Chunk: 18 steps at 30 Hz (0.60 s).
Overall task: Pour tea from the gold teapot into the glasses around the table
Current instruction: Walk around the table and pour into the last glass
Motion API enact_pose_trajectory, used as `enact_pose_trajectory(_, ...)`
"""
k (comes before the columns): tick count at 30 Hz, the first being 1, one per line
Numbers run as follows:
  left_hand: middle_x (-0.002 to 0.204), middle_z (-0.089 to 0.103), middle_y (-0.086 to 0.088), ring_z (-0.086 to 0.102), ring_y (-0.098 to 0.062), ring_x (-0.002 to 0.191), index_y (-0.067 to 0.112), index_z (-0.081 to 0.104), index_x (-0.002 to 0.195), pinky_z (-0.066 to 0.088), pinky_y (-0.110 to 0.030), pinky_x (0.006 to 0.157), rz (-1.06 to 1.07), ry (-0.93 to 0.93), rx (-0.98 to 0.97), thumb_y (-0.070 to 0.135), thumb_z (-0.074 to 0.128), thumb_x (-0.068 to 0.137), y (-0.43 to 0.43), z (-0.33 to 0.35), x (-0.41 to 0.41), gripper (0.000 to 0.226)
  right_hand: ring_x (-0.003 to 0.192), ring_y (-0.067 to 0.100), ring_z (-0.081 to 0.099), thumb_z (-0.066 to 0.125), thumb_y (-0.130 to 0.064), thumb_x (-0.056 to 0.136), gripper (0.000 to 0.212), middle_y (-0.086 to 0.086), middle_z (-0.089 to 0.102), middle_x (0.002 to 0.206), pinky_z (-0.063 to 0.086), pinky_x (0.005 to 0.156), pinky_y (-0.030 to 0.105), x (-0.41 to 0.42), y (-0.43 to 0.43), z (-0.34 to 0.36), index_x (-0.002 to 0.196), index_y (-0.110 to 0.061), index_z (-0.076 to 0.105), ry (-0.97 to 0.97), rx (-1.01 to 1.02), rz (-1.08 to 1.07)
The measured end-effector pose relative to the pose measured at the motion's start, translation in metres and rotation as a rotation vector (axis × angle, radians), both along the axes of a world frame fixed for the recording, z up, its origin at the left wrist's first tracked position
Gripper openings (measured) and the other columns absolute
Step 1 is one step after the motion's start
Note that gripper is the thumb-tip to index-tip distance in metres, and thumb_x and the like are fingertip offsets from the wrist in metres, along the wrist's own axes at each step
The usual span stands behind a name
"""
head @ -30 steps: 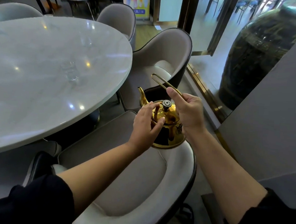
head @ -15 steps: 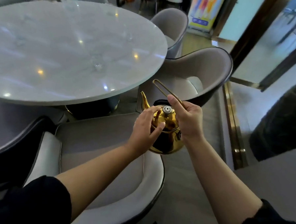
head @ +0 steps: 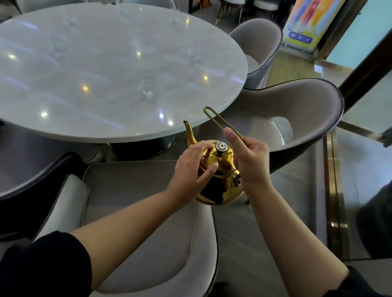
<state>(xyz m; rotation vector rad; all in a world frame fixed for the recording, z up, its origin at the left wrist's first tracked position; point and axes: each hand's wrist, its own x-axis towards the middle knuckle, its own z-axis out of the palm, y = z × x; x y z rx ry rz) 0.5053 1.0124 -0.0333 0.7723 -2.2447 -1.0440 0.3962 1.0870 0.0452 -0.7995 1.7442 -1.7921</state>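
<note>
The teapot [head: 218, 172] hung in the air above a chair [head: 141, 225], just short of the worktop [head: 93, 59], spout towards it. The right hand [head: 251, 165] was closed around the wire handle [head: 217, 120], thumb up along it, carrying the weight. The left hand [head: 194, 168] lay curled on the lid beside the knob [head: 221, 147], probably to keep it seated for tipping. A glass [head: 147, 88], faint and blurred, stood on the worktop beyond the spout; no pouring yet
</note>
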Motion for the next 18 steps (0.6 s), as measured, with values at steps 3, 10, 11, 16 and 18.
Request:
enact_pose_trajectory(3, 0.139, 0.044, 0.001, 0.036, -0.017, 0.132, 0.026, 0.037, 0.135, 0.034, -0.053, 0.106, 0.038, -0.009, -0.004, 0.046, 0.046, 0.090, -0.007, 0.000, -0.012, 0.050, 0.035, 0.005, 0.026, 0.070, -0.030, 0.085, 0.050, -0.013, 0.033, 0.037, 0.027, 0.039, 0.016, -0.017, -0.010, -0.002, 0.046, -0.020, 0.041, -0.019, -0.003, 0.049)
enact_pose_trajectory(10, 0.139, 0.043, 0.002, 0.036, -0.016, 0.133, 0.030, 0.035, 0.134, 0.034, -0.054, 0.106, 0.157, 0.012, -0.001, 0.048, 0.045, 0.090, -0.009, -0.011, -0.068, 0.048, 0.036, 0.005, 0.028, 0.069, -0.028, 0.084, 0.046, -0.010, 0.033, 0.039, 0.029, 0.041, 0.016, -0.081, -0.025, -0.012, 0.050, -0.013, 0.043, -0.079, 0.007, 0.176)
enact_pose_trajectory(11, 0.140, 0.042, 0.002, 0.035, -0.016, 0.133, 0.031, 0.034, 0.133, 0.034, -0.054, 0.106, 0.175, 0.025, 0.004, 0.048, 0.044, 0.090, -0.008, -0.012, -0.080, 0.048, 0.037, 0.005, 0.028, 0.070, -0.028, 0.084, 0.046, -0.009, 0.033, 0.039, 0.029, 0.041, 0.017, -0.094, -0.026, -0.012, 0.050, -0.013, 0.043, -0.083, 0.014, 0.196)
enact_pose_trajectory(16, 0.138, 0.043, 0.003, 0.037, -0.018, 0.132, 0.030, 0.035, 0.133, 0.034, -0.054, 0.105, 0.258, 0.075, 0.006, 0.049, 0.043, 0.090, 0.003, -0.017, -0.150, 0.047, 0.037, 0.005, 0.028, 0.070, -0.026, 0.085, 0.047, -0.009, 0.033, 0.040, 0.029, 0.042, 0.017, -0.166, -0.027, -0.013, 0.049, -0.014, 0.042, -0.073, 0.014, 0.281)
enact_pose_trajectory(18, 0.139, 0.043, 0.003, 0.036, -0.016, 0.133, 0.031, 0.035, 0.132, 0.033, -0.053, 0.106, 0.276, 0.081, 0.008, 0.049, 0.042, 0.091, 0.008, -0.018, -0.180, 0.046, 0.037, 0.006, 0.028, 0.071, -0.026, 0.085, 0.048, -0.009, 0.032, 0.040, 0.028, 0.042, 0.017, -0.198, -0.026, -0.012, 0.048, -0.017, 0.042, -0.059, 0.016, 0.298)
